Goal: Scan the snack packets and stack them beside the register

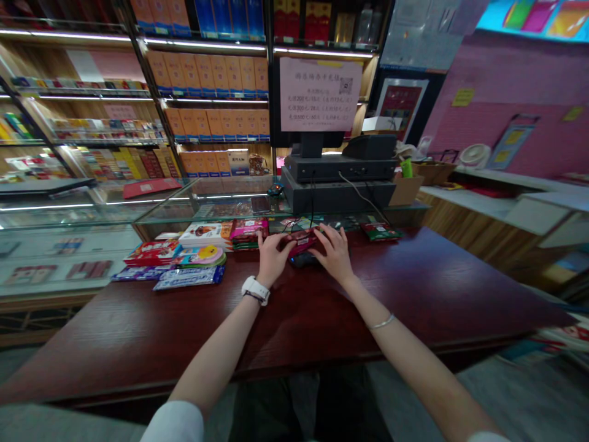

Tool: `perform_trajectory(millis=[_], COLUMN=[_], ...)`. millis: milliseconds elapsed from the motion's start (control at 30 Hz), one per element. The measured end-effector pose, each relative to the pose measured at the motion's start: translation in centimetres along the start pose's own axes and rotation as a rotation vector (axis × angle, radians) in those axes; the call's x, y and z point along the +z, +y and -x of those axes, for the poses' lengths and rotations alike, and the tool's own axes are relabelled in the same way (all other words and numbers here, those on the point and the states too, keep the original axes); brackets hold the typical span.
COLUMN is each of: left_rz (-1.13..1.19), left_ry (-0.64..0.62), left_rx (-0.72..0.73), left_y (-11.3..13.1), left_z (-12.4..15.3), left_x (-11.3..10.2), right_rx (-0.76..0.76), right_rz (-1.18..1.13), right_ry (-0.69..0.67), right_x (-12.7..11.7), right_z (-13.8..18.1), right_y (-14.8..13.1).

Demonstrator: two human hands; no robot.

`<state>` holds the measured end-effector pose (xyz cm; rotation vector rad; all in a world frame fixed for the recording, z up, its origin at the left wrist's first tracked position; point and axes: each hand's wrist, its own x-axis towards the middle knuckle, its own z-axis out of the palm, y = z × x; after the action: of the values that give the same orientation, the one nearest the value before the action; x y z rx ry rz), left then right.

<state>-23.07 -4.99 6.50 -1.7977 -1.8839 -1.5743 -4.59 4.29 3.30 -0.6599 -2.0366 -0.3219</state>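
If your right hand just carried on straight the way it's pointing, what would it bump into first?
The red packet, which the right hand touches now. Beyond that, probably the glass counter, though depth is hard to judge here.

one small, dark red packet (302, 241) with a pink patch, print illegible, is held at its ends between left hand (273, 258) and right hand (337, 253), near the bench's (308, 325) far edge.

packet (302, 242) shows dark red and pink | table (151, 334) reddish brown | wristwatch (256, 290) white | bracelet (383, 322) silver | flat packs (188, 278) blue-and-white patterned | shelf boxes (233, 73) orange, blue-edged | wall (497, 86) pink
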Motion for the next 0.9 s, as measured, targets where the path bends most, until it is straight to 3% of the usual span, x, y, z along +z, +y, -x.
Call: perform_trajectory(millis=[267,433,500,567,700,900], left_rz=[0.174,0.141,0.073,-0.043,-0.288,-0.395], left_ry=[-0.085,-0.142,-0.113,-0.107,-0.274,-0.335], left_rx=[-0.201,-0.229,-0.141,0.044,0.367,0.426], left_y=[-0.5,-1.1,-1.4,-1.8,-2.3,-2.3], left_z=[-0.3,0.1,0.2,0.3,0.6,0.8], left_x=[0.5,1.2,1.0,0.7,0.0,0.2], right_rx=[-0.137,-0.178,-0.177,-0.166,-0.139,-0.144], right_rz=[0.015,-0.03,-0.039,-0.046,-0.045,-0.051], right_ry=[-0.312,-0.346,-0.331,-0.312,-0.273,-0.294], right_x=[-0.3,0.3,0.5,0.5,0.4,0.4], right_z=[-0.2,0.2,0.3,0.4,0.4,0.4], right_y=[-1.4,-1.6,-1.3,-1.0,-0.2,0.1])
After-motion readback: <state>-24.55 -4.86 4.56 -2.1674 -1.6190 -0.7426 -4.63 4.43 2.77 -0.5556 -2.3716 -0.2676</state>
